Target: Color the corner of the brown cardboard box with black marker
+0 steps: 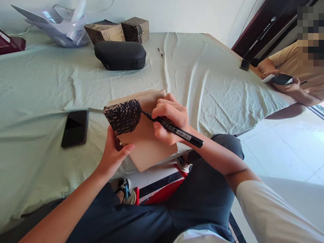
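A brown cardboard box [149, 153] sits at the table's near edge, tilted toward me, its lower corner jutting past the edge. Dense black strokes cover its upper left part, with bits of brown showing between them. My left hand [115, 150] grips the box at its left side, thumb on the front face and the other fingers mostly hidden behind it. In my right hand [170, 118] is a black marker pen [179, 131], held in a writing grip. Its tip touches the box at or very near the right border of the black patch.
A smartphone [75, 129] lies left of the box. Behind stand a black hard case [120, 55], two patterned cardboard boxes [136, 28] and a translucent basin [60, 35]. A small pen [160, 52] lies farther back. At right, a person [291, 72] holds a phone.
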Available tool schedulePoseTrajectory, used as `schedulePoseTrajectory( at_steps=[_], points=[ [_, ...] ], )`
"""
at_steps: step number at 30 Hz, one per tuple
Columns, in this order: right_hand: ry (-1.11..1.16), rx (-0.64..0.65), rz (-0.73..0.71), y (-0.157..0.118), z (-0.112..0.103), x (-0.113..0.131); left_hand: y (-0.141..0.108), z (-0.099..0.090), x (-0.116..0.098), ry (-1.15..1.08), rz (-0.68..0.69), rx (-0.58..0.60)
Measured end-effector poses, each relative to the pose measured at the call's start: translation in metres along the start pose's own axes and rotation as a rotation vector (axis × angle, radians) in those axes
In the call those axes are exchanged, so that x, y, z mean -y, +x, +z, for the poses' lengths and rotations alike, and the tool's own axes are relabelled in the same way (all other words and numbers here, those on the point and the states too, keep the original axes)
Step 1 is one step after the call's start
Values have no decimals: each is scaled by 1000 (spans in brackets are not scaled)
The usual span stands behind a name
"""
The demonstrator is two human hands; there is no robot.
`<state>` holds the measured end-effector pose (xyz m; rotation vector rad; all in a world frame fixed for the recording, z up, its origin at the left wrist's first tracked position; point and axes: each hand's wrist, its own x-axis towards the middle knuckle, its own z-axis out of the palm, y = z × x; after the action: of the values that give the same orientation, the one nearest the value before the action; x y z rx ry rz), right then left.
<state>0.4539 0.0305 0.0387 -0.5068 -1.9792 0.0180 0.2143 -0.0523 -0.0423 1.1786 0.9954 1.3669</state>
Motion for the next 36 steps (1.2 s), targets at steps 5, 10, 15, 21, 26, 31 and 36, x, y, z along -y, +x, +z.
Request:
schedulePoseTrajectory(
  at_steps=[5,10,15,21,26,31,36],
  points=[
    [-79,94,-31,-6,0,-2,-2,-3,4,4,41,29],
    [-83,98,-69,-11,5,-4,-3,-4,9,-38,74,53],
    [-59,88,-73,-10,4,-6,-2,-3,9,-70,85,41],
    [-71,170,-76,-12,3,-7,-2,-2,7,-63,82,42],
    [-88,247,-121,-11,-1,-3,-2,-3,7,-46,73,26],
    [-51,296,-183,-2,-13,7,-2,-3,5,-41,48,19],
    [-49,442,-257,4,-19,19,-1,-4,6,-22,59,7]
  ],
)
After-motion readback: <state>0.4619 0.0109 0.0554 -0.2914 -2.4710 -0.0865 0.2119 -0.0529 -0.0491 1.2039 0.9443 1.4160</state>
